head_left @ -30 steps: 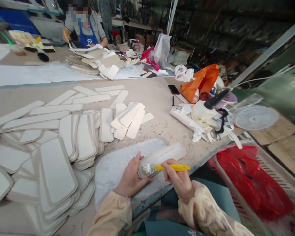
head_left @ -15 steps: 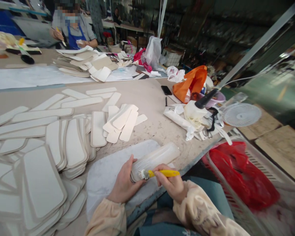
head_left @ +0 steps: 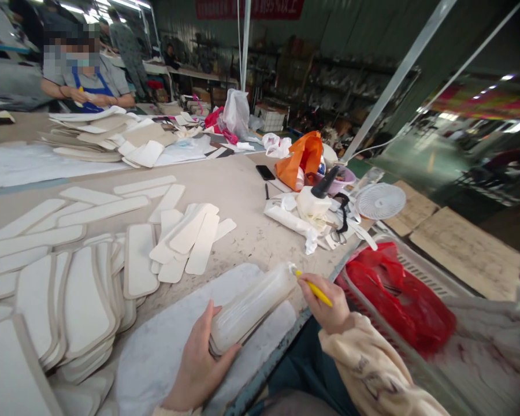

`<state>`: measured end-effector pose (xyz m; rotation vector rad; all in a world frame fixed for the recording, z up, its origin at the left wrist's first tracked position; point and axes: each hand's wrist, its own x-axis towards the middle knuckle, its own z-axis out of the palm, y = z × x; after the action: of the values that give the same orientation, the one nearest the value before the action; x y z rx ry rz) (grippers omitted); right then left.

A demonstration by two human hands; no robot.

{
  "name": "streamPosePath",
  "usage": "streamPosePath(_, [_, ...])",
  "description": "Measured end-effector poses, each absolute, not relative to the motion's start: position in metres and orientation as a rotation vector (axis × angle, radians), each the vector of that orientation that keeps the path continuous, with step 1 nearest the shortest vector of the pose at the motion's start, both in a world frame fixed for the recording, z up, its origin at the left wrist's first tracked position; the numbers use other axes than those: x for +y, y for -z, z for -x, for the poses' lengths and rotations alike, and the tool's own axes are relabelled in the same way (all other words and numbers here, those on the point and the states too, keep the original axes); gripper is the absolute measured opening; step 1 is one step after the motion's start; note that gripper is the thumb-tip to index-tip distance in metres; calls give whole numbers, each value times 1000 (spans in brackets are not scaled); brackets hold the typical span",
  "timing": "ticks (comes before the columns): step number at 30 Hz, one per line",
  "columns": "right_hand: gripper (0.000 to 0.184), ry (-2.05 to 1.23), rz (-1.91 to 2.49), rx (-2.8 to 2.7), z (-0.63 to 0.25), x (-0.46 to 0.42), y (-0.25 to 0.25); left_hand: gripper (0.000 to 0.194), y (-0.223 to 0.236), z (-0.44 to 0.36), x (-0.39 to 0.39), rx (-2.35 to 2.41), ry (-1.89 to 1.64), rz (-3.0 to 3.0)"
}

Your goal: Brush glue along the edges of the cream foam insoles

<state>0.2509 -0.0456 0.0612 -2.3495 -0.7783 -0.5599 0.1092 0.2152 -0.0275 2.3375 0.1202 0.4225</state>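
My right hand [head_left: 327,300] is closed around a yellow-handled brush [head_left: 315,288]. The whitish brush tip touches the far right end of a long pale panel [head_left: 253,303], whose upper face shines as if wet. Around the panel's near left end, my left hand [head_left: 201,352] has its thumb on one side and its fingers on the other. Other layers seem to lie beneath this panel, though I cannot tell how many. Under it all is a white sheet [head_left: 156,341] at the table edge.
Piles of white padded pieces [head_left: 80,294] cover the left, with smaller strips [head_left: 195,231] beside them. Farther right are a phone [head_left: 265,173], a white bottle with a black nozzle [head_left: 314,199], an orange bag [head_left: 301,159] and a fan [head_left: 380,201]. A basket holds red plastic [head_left: 398,294]. A co-worker [head_left: 86,81] sits opposite.
The brush in my right hand has gone from the panel's near end to its far right end. My left hand stays at the near end. The camera view has swung.
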Motion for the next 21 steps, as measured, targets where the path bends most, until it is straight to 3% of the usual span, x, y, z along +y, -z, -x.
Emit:
streamPosePath(4, [17,546,2584,-1070,-236,-21,-51,91,31,-109,216,119,-422,-2365])
streamPosePath(8, [16,344,2438,-1337,-211,0,-61,88,32,-109,217,105,-432,-2374])
streamPosePath(16, [14,538,2533,-1057,-232,-20,-68,89,38,-110,219,86,-450,-2432])
streamPosePath(21, [15,179,2283,-1119,-212,-8,-63,86,34,-106,217,90,-411,-2405])
